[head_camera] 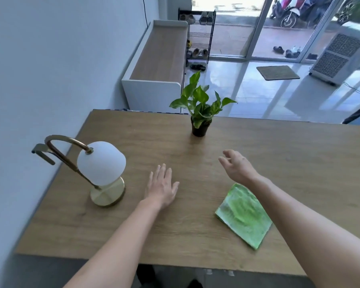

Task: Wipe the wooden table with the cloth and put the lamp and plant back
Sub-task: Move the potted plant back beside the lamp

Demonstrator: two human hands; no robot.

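Observation:
A wooden table (279, 154) fills the lower view. At its left stands a lamp (101, 161) with a white globe shade, a curved brass arm and a round brass base. A small green plant (200, 110) in a dark pot sits near the far edge, in the middle. A folded green cloth (244, 215) lies flat at the near right, partly under my right forearm. My left hand (161, 187) hovers over the table with straight, spread fingers, to the right of the lamp. My right hand (236, 166) is raised over the table with relaxed fingers, short of the plant. Neither hand holds anything.
A pale wall runs along the table's left side. Beyond the far edge stand a white bench cabinet (154, 80) and a black shoe rack (197, 38). A doormat (277, 72), a white air cooler (339, 57) and glass doors lie farther back on the tiled floor.

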